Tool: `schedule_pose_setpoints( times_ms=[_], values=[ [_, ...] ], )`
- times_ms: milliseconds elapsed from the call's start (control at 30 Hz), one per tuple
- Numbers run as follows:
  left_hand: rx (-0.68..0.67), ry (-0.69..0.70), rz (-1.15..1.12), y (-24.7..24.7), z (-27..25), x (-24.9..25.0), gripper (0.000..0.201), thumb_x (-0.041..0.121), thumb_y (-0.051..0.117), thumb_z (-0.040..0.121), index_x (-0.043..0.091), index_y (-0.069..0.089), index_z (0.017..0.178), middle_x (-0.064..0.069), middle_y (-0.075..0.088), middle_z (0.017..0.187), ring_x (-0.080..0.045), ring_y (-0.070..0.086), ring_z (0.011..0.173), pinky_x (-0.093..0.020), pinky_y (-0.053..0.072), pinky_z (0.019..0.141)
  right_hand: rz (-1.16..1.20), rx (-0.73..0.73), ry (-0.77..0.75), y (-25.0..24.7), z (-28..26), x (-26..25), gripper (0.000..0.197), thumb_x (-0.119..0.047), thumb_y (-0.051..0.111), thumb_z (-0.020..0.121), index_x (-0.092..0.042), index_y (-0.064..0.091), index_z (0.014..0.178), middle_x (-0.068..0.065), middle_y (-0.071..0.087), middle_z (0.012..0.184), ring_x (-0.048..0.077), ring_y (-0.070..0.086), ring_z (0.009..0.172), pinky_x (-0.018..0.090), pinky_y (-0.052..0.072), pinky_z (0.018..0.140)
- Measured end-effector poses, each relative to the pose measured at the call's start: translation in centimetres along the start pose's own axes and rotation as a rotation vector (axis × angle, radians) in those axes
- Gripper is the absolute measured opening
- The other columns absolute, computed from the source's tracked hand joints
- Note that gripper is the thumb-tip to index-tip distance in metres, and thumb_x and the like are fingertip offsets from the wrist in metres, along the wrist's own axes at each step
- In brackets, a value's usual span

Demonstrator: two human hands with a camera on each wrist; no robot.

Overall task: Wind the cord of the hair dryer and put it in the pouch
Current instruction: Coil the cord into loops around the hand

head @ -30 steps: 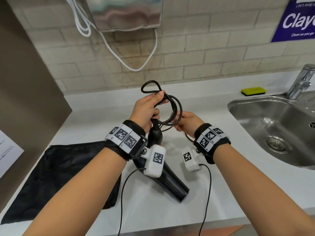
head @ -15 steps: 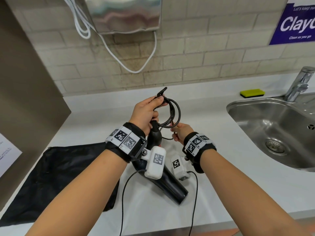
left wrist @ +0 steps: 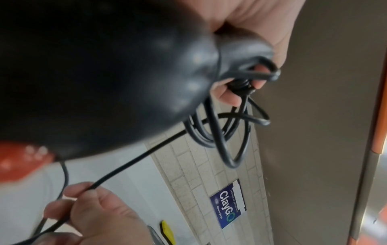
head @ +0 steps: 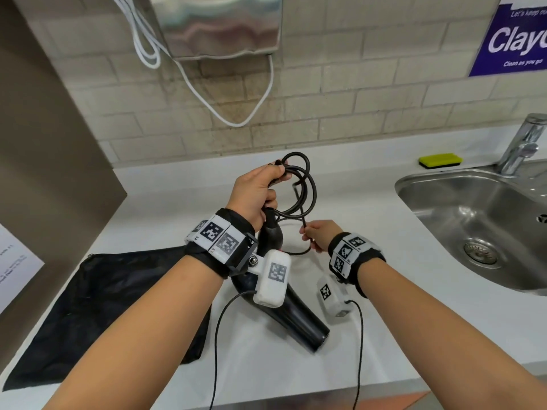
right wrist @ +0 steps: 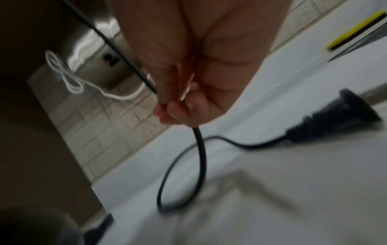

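A black hair dryer (head: 299,315) lies on the white counter, barrel toward me, its handle end (left wrist: 108,69) raised under my left hand. My left hand (head: 257,190) grips the handle tip together with several wound loops of the black cord (head: 305,184); the loops (left wrist: 222,131) hang from the fingers. My right hand (head: 319,236) pinches the free stretch of cord (right wrist: 199,149) lower and to the right. The plug (right wrist: 335,119) lies on the counter past that hand. The black pouch (head: 97,303) lies flat at the left, partly under my left forearm.
A steel sink (head: 479,220) with a tap (head: 524,143) fills the right side. A yellow sponge (head: 441,160) sits by the back wall. A metal wall dryer (head: 219,25) with a white cable (head: 231,113) hangs above. A brown panel (head: 44,143) bounds the left.
My right hand has dropped from beside the loops down toward the counter, sliding along the free cord. The left hand keeps holding the loops at the handle.
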State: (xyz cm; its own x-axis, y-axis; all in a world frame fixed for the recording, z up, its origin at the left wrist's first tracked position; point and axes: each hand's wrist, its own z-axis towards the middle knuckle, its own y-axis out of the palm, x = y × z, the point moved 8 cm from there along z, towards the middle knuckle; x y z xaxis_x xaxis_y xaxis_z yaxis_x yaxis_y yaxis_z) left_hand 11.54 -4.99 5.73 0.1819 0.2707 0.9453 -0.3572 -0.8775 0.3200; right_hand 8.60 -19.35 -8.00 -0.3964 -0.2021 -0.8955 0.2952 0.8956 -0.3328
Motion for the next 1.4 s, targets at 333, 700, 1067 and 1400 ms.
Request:
schedule_pose_setpoints(
  times_ms=[333,700,1067,1400],
  values=[
    [0.031,0.038,0.053,0.4,0.2,0.3,0.013,0.007,0.056,0.088,0.014,0.067,0.088,0.007,0.067,0.061,-0.004,0.025,0.036,-0.016,0.02,0.04,0.329,0.276,-0.591,-4.9,-5.9,-14.0,0.024,-0.025,0.041,0.096,-0.019,0.063,0.09,-0.002,0.06,0.08,0.011,0.056,0.074,0.021,0.046,0.07],
    [0.052,0.079,0.145,0.1,0.2,1.0,0.015,0.011,0.059,0.086,0.02,0.071,0.09,-0.006,0.067,0.08,-0.005,0.028,0.039,-0.015,0.025,0.04,0.408,-0.038,-0.645,-3.5,-8.4,-16.6,0.005,-0.009,0.057,0.088,-0.008,0.062,0.09,-0.006,0.065,0.072,-0.002,0.062,0.061,0.01,0.047,0.063],
    [0.009,0.011,0.066,0.2,0.2,0.3,0.011,0.016,0.058,0.088,0.017,0.068,0.085,0.01,0.056,0.052,-0.004,0.024,0.038,-0.017,0.021,0.041,0.213,0.106,-0.819,-3.1,-8.4,-15.3,0.038,0.007,0.066,0.076,-0.029,0.057,0.083,-0.012,0.055,0.059,-0.006,0.054,0.061,0.005,0.04,0.064],
    [-0.012,-0.045,0.019,0.1,0.0,0.1,0.016,0.023,0.055,0.09,0.022,0.066,0.078,0.005,0.061,0.063,-0.005,0.024,0.038,-0.017,0.022,0.039,0.144,0.174,-0.909,-3.4,-8.1,-15.5,0.038,0.008,0.07,0.07,-0.026,0.058,0.082,-0.008,0.041,0.082,-0.008,0.047,0.071,0.01,0.043,0.071]
  ],
)
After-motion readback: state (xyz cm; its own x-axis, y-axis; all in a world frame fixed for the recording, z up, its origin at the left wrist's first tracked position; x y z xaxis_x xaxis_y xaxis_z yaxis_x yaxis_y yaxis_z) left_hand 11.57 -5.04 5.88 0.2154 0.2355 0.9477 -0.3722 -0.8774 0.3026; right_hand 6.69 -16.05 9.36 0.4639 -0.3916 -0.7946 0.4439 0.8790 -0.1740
